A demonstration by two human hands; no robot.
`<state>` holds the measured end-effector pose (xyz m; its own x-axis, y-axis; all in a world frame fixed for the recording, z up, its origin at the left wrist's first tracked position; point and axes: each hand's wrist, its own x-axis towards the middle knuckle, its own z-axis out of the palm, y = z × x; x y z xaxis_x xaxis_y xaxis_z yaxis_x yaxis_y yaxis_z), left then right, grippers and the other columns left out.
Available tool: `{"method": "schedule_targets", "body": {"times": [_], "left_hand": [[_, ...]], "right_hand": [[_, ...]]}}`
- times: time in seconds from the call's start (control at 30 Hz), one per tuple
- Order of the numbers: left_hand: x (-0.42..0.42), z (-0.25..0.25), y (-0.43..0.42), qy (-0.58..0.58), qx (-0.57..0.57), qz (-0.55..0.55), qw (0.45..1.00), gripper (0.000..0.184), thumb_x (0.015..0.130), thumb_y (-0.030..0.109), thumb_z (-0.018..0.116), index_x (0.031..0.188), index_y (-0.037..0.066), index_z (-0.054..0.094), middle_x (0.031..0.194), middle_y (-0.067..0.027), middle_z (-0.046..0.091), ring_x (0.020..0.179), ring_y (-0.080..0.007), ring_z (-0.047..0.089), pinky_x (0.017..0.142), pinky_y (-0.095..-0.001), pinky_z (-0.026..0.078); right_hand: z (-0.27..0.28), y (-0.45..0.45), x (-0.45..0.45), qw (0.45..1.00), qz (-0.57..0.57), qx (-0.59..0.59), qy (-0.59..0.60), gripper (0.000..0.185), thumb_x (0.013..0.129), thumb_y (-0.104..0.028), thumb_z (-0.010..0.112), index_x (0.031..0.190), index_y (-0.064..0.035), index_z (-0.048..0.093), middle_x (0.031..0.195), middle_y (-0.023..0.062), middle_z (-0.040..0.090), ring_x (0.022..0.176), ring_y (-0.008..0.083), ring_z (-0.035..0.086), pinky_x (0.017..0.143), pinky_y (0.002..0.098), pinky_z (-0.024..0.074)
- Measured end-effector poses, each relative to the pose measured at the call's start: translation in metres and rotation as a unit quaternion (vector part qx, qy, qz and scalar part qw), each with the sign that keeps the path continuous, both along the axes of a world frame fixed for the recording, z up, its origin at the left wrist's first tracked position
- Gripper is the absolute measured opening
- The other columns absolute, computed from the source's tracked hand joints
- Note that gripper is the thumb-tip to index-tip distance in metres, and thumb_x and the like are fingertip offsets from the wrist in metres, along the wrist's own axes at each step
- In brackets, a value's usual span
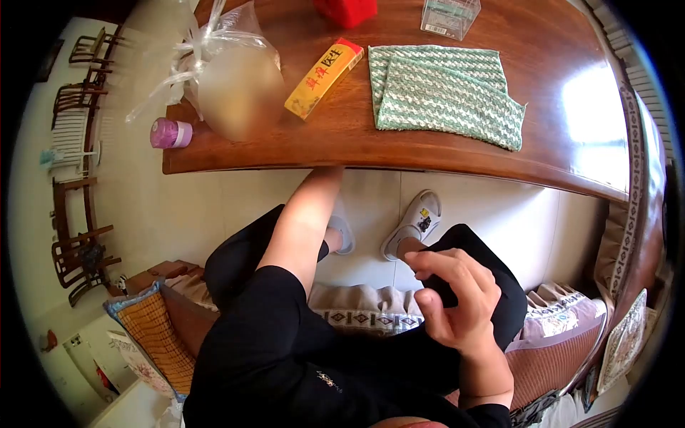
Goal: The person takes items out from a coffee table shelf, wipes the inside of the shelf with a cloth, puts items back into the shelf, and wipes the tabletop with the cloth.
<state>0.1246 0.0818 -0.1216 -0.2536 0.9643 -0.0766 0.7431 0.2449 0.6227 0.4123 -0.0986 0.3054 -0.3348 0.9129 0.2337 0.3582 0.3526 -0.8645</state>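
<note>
My left forearm reaches forward to the front edge of the wooden table (457, 153); the hand is hidden beneath the tabletop. My right hand (460, 296) is raised over my right thigh, fingers loosely bent and the thumb apart from them, with nothing visible in it. On the table lies a yellow and red carton (322, 80), slanted. To its right is a folded green and white knitted cloth (446, 96). A knotted clear plastic bag (239, 43) sits left of the carton, its lower part blurred. At the left table edge lies a small purple container (171, 133).
A red object (346, 10) and a clear plastic box (449, 16) stand farther back on the table. I sit on a sofa with a patterned cover (367, 319). Cushions (160, 335) lie on the left, and wooden chairs (78, 242) stand along the far left.
</note>
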Motion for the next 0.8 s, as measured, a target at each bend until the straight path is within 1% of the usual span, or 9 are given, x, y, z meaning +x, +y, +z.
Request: {"method": "schedule_targets", "body": {"times": [0.33, 0.5, 0.53, 0.63, 0.67, 0.7, 0.73, 0.77, 0.8], "left_hand": [[-0.002, 0.011, -0.020, -0.026, 0.033, 0.016, 0.999, 0.028, 0.097, 0.025, 0.061, 0.107, 0.000, 0.069, 0.099, -0.0229, 0.073, 0.097, -0.0437, 0.069, 0.083, -0.0484, 0.055], [0.010, 0.039, -0.086, -0.057, 0.093, 0.022, 0.994, 0.028, 0.097, 0.025, 0.060, 0.105, -0.001, 0.069, 0.094, -0.0230, 0.073, 0.094, -0.0441, 0.070, 0.080, -0.0483, 0.055], [0.013, 0.049, -0.103, -0.071, 0.061, 0.033, 0.995, 0.033, 0.100, 0.029, 0.056, 0.110, 0.000, 0.068, 0.096, -0.0242, 0.073, 0.095, -0.0437, 0.070, 0.080, -0.0493, 0.055], [0.031, 0.094, -0.167, -0.149, -0.154, 0.085, 0.973, 0.046, 0.108, 0.042, 0.045, 0.126, 0.004, 0.065, 0.102, -0.0278, 0.071, 0.097, -0.0423, 0.069, 0.078, -0.0522, 0.053], [0.036, 0.104, -0.195, -0.146, -0.146, 0.031, 0.978, 0.048, 0.108, 0.043, 0.045, 0.130, 0.003, 0.063, 0.110, -0.0264, 0.071, 0.097, -0.0391, 0.070, 0.074, -0.0493, 0.056], [0.045, 0.121, -0.225, -0.194, -0.159, 0.030, 0.968, 0.050, 0.109, 0.043, 0.045, 0.133, 0.002, 0.061, 0.117, -0.0237, 0.068, 0.099, -0.0364, 0.071, 0.072, -0.0464, 0.058], [0.055, 0.139, -0.256, -0.241, -0.173, 0.031, 0.955, 0.051, 0.109, 0.043, 0.044, 0.136, 0.001, 0.059, 0.125, -0.0210, 0.066, 0.100, -0.0338, 0.071, 0.070, -0.0434, 0.061], [0.070, 0.161, -0.281, -0.337, -0.203, 0.085, 0.915, 0.053, 0.109, 0.042, 0.045, 0.137, -0.001, 0.057, 0.133, -0.0171, 0.062, 0.102, -0.0318, 0.071, 0.070, -0.0404, 0.064], [0.071, 0.164, -0.301, -0.380, -0.213, 0.069, 0.898, 0.053, 0.109, 0.038, 0.048, 0.143, -0.003, 0.051, 0.144, -0.0151, 0.052, 0.105, -0.0316, 0.069, 0.076, -0.0415, 0.066]], "right_hand": [[0.001, 0.001, -0.009, 1.000, 0.006, -0.012, -0.021, 0.025, 0.090, -0.015, 0.074, 0.112, -0.0048, 0.069, 0.088, 0.0094, 0.069, 0.073, 0.0242, 0.068, 0.064, 0.0338, 0.0536], [0.001, -0.001, -0.014, 1.000, -0.018, 0.019, -0.005, 0.021, 0.095, -0.013, 0.070, 0.114, -0.0043, 0.069, 0.089, 0.0117, 0.069, 0.074, 0.0251, 0.069, 0.066, 0.0341, 0.0546], [0.001, -0.001, -0.014, 0.999, -0.034, 0.027, 0.007, 0.020, 0.096, -0.014, 0.069, 0.114, -0.0040, 0.069, 0.089, 0.0117, 0.069, 0.073, 0.0244, 0.069, 0.066, 0.0338, 0.0544], [0.000, -0.001, -0.012, 0.995, -0.076, 0.051, 0.034, 0.018, 0.098, -0.014, 0.067, 0.113, -0.0045, 0.069, 0.085, 0.0112, 0.068, 0.070, 0.0214, 0.065, 0.065, 0.0316, 0.0530], [-0.005, 0.000, -0.012, 0.993, -0.097, 0.046, 0.048, 0.018, 0.099, -0.014, 0.067, 0.113, -0.0047, 0.070, 0.083, 0.0108, 0.068, 0.068, 0.0195, 0.064, 0.064, 0.0304, 0.0521], [-0.010, 0.001, -0.012, 0.990, -0.118, 0.039, 0.062, 0.017, 0.099, -0.014, 0.067, 0.113, -0.0050, 0.070, 0.080, 0.0104, 0.068, 0.066, 0.0176, 0.062, 0.063, 0.0292, 0.0512], [-0.013, 0.001, -0.010, 0.988, -0.129, 0.039, 0.071, 0.017, 0.100, -0.014, 0.066, 0.113, -0.0053, 0.070, 0.078, 0.0100, 0.067, 0.064, 0.0162, 0.061, 0.063, 0.0286, 0.0507], [-0.016, 0.002, -0.008, 0.986, -0.140, 0.039, 0.079, 0.016, 0.100, -0.014, 0.066, 0.113, -0.0056, 0.070, 0.077, 0.0096, 0.067, 0.063, 0.0147, 0.060, 0.062, 0.0280, 0.0501], [-0.019, 0.002, -0.006, 0.982, -0.148, 0.062, 0.097, 0.016, 0.101, -0.015, 0.066, 0.112, -0.0050, 0.070, 0.075, 0.0087, 0.067, 0.061, 0.0132, 0.059, 0.060, 0.0280, 0.0497]]}}
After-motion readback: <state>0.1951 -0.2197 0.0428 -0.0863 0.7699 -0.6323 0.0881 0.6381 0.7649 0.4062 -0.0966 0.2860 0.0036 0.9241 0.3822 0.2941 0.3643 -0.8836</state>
